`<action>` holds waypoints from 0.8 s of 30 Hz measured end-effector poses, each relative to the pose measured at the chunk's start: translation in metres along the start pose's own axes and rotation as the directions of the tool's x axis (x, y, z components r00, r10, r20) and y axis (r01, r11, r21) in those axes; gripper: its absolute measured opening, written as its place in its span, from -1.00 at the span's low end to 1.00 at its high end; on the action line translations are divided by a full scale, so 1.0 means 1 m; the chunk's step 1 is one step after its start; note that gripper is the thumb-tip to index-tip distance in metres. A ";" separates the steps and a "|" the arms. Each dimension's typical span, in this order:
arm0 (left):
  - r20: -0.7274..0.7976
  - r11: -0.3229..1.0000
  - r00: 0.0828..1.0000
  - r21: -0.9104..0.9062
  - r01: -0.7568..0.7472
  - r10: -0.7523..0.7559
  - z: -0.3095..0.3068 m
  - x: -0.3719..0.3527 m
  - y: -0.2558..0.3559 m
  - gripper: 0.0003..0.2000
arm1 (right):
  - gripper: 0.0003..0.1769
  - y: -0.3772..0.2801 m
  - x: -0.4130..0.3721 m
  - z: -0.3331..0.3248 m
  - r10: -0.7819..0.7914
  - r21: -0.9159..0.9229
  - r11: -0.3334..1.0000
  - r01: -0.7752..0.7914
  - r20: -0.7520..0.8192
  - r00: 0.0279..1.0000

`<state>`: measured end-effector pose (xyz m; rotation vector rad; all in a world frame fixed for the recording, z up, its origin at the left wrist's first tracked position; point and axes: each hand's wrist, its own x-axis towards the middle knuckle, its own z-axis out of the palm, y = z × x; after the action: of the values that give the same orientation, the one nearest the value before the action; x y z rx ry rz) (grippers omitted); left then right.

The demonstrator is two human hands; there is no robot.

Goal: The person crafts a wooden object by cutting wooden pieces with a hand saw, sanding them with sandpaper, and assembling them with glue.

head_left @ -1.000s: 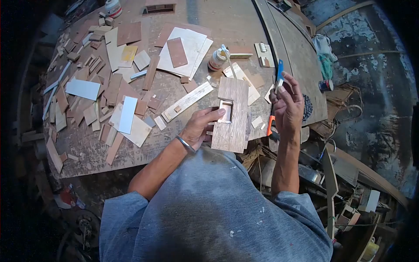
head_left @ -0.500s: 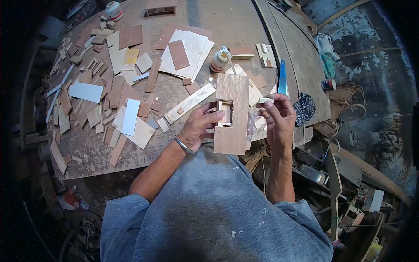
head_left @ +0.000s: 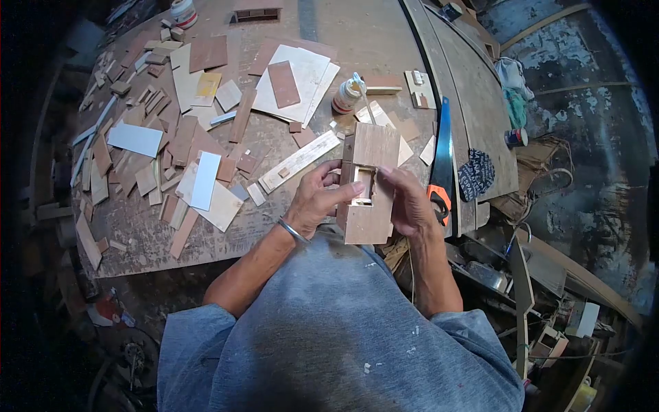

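Observation:
A small wooden box [head_left: 371, 223] with a rectangular opening in its front face is held up at the near table edge, tilted so its left side shows. My left hand [head_left: 317, 199] grips its left side, thumb lying across the opening and fingers behind. Against the right side rests my right hand [head_left: 412, 202], curled round the edge with fingertips by the opening. The small pale wood piece from before cannot be made out now. Just beyond the box stands a glue jar [head_left: 347, 96] with a stick in it.
Wood offcuts [head_left: 147, 178] cover the left of the worktable [head_left: 226, 250]. A hand saw [head_left: 443, 158] with an orange handle lies at right, beside a dark round patterned piece [head_left: 477, 174]. Pale sheets [head_left: 302, 72] and a long wood strip [head_left: 302, 160] lie mid-table.
My right hand has moved left, from holding a small pale piece in the air to touching the box. The box has turned, showing its left side. The saw handle has come into view.

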<state>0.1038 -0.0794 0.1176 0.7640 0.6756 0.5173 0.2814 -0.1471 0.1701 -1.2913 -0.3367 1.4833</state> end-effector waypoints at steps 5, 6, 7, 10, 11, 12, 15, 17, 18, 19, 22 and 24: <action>0.018 0.999 1.000 -0.033 0.015 -0.014 -0.003 0.003 -0.004 -0.25 | -0.56 0.008 0.010 -0.010 0.039 0.044 0.998 -0.042 0.067 0.997; 0.018 0.999 1.000 -0.036 0.016 -0.015 -0.003 0.004 -0.005 -0.26 | -0.56 0.009 0.011 -0.010 0.031 0.060 0.998 -0.035 0.075 0.997; 0.022 0.999 1.000 -0.037 0.021 -0.020 -0.003 0.004 -0.005 -0.27 | -0.57 0.010 0.012 -0.010 0.021 0.075 0.997 -0.028 0.084 0.996; 0.031 0.999 0.999 -0.041 0.031 -0.030 -0.002 0.003 -0.002 -0.28 | -0.58 0.013 0.014 -0.010 0.008 0.122 0.992 -0.021 0.110 0.994; 0.033 0.999 0.999 -0.042 0.033 -0.032 -0.003 0.003 -0.002 -0.29 | -0.58 0.013 0.014 -0.010 0.007 0.123 0.992 -0.021 0.112 0.994; 0.036 0.998 0.999 -0.044 0.035 -0.033 -0.002 0.003 -0.002 -0.29 | -0.58 0.013 0.014 -0.011 0.007 0.125 0.992 -0.021 0.114 0.993; 0.037 0.998 0.998 -0.042 0.047 -0.045 -0.002 0.004 -0.002 -0.29 | -0.59 0.013 0.013 -0.011 0.000 0.132 0.991 -0.016 0.122 0.993; 0.036 0.997 0.998 -0.051 0.051 -0.049 -0.002 0.004 -0.003 -0.29 | -0.59 0.015 0.013 -0.010 -0.004 0.135 0.991 -0.012 0.121 0.993; 0.037 0.997 0.998 -0.055 0.054 -0.052 -0.002 0.004 -0.003 -0.29 | -0.60 0.016 0.014 -0.011 -0.005 0.135 0.991 -0.011 0.115 0.993; 0.030 0.998 0.998 -0.046 0.054 -0.052 -0.001 0.004 -0.003 -0.29 | -0.60 0.016 0.014 -0.012 -0.006 0.135 0.991 -0.009 0.110 0.994; 0.016 0.998 0.998 -0.019 0.055 -0.055 0.000 0.004 -0.004 -0.30 | -0.61 0.017 0.015 -0.014 0.000 0.115 0.993 -0.013 0.108 0.994; 0.018 0.998 0.998 -0.002 0.058 -0.058 -0.001 0.004 -0.005 -0.31 | -0.61 0.017 0.015 -0.017 0.023 0.115 0.993 -0.034 0.094 0.995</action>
<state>0.1069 -0.0799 0.1118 0.7440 0.6783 0.4581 0.2891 -0.1479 0.1435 -1.1417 -0.2886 1.5668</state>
